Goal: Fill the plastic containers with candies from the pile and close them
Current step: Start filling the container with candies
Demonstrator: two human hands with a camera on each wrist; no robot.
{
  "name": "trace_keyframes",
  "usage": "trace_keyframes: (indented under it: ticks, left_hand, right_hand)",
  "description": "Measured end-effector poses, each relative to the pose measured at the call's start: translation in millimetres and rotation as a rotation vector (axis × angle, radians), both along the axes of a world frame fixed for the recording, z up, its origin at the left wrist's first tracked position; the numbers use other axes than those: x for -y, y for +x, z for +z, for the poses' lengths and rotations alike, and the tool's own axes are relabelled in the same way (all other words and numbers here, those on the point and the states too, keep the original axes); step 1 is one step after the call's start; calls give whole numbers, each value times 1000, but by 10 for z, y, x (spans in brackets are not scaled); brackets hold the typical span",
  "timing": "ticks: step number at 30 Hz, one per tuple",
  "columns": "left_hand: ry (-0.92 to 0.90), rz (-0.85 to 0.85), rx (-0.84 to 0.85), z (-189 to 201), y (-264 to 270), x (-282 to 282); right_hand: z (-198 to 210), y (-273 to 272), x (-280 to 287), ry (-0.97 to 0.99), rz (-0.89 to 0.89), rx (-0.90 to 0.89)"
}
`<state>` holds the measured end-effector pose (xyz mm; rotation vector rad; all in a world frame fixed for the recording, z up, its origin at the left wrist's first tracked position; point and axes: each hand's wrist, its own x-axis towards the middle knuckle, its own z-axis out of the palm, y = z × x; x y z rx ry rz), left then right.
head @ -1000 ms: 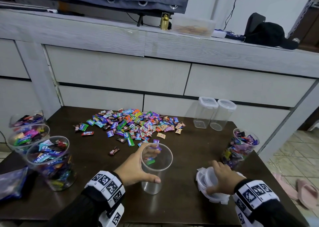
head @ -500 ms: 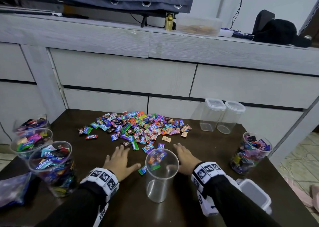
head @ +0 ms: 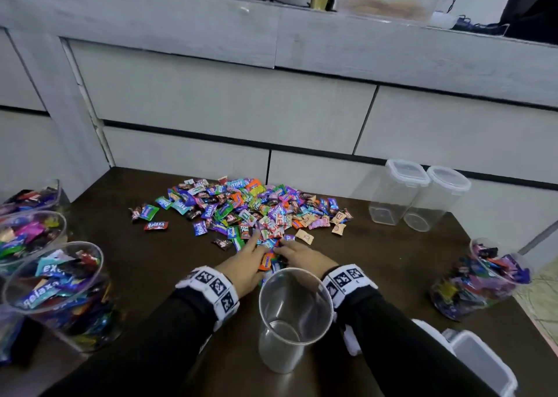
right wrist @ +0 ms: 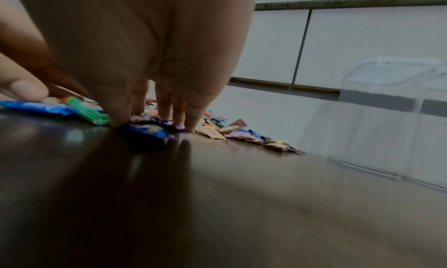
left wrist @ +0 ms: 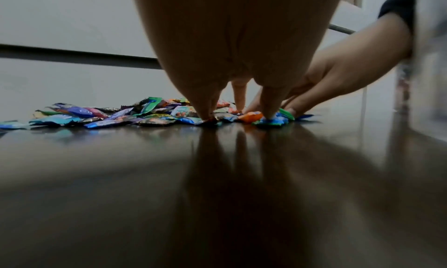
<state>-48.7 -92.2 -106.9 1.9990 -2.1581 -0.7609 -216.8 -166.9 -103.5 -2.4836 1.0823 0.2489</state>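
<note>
left hand [head: 244, 264]: fingers extended, raking candies.
right hand [head: 302, 256]: same, fingertips [right wrist: 167, 119] on wrappers.
candy pile [head: 241, 209]: toward table's far edge.
empty container [head: 294, 315]: near edge, between wrists.
risk: sleeve could tip it; slick wrappers may spill.
legible: "relaxa" wrapper [head: 155, 225].

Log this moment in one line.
left hand and right hand: fingers on candies | cup: empty, upright | step: gathering
</note>
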Motion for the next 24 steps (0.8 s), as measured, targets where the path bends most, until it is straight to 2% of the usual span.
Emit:
trace_keyframes:
  ticks: [3,5,6,8,10,13,17,21,24]
  left_hand:
    - [-249,85,1,74,170,165]
    - [-431,310,54,140,370,288]
    - [-451,447,103,154,504,358]
    - [-331,699,211,161,792,496]
    - [-215,913,224,136,1042,586]
    - [-146,1081,200,15,1297,665]
    - [-15,1076,118,-116,1512,792]
    - [-44,832,124,-169,1398,960]
    - [-67,679,60,-172,1114,1002]
  right_hand:
    - [38,-129,215,-143,-60,143]
    - [81,-187,374,-232,-203,242]
    - [93,-203,464,-247,-290,264]
    - [105,-204,650,-225,-451,225]
    - [90,-177,801,-191,-572,150]
    - [21,-96,985,-133,-638,74]
    - [-81,64,1109,-108,-550,30]
    - [-115,251,1082,-141,-402,15]
    - [-96,370,1011,-152,-300,-39]
